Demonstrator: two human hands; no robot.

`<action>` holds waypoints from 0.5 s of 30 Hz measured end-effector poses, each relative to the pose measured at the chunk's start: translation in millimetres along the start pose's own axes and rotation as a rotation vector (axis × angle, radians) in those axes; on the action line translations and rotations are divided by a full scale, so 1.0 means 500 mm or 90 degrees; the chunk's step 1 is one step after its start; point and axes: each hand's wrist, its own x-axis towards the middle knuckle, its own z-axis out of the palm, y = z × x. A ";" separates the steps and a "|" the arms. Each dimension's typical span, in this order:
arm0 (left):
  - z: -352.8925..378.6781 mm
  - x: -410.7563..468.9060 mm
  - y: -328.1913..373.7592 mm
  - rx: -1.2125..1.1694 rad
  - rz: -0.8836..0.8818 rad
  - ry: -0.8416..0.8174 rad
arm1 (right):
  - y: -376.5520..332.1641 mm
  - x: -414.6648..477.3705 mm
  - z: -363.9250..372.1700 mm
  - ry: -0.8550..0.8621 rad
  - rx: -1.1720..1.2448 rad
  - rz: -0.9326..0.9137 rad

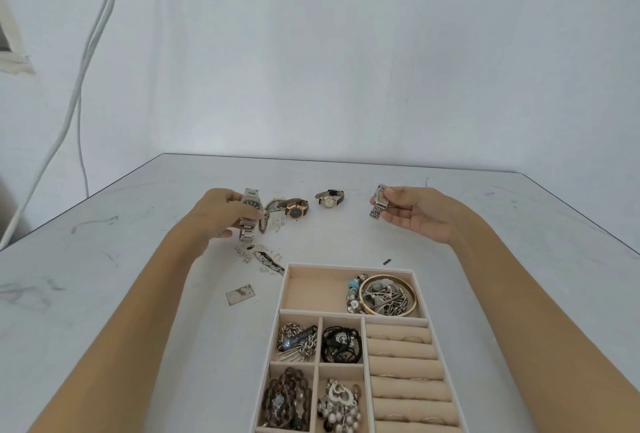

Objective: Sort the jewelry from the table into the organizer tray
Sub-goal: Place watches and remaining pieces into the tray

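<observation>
My left hand [221, 212] grips a large silver watch with a dark dial [250, 212], held just above the table. My right hand [414, 212] pinches a small silver watch with a rectangular face [378, 202], its band hanging down. Two more watches lie between them: a brown-strapped one with a dark dial [296, 209] and a gold-faced one with a dark strap [329, 199]. The beige organizer tray [353, 267] sits in front of me. Its top compartment holds bangles and bracelets; four small compartments hold chains, beads and pendants; ring rolls fill the right side.
Small silver pieces and a leaf-shaped ornament [268, 261] lie scattered under my left hand. A flat silver plate [240, 294] rests left of the tray, and a tiny dark bit [387, 261] lies behind it. The white table [104, 276] ends at a white wall; cables [93, 41] hang at left.
</observation>
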 end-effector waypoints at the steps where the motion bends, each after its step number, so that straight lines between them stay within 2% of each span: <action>1: -0.006 -0.004 0.002 -0.022 0.003 -0.005 | -0.004 -0.003 0.007 -0.011 0.004 0.002; 9: -0.005 -0.047 0.020 -0.119 0.056 -0.029 | -0.022 -0.054 0.091 -0.090 0.011 0.001; 15: 0.007 -0.088 0.008 -0.175 0.053 -0.039 | -0.015 -0.119 0.131 -0.148 -0.013 -0.004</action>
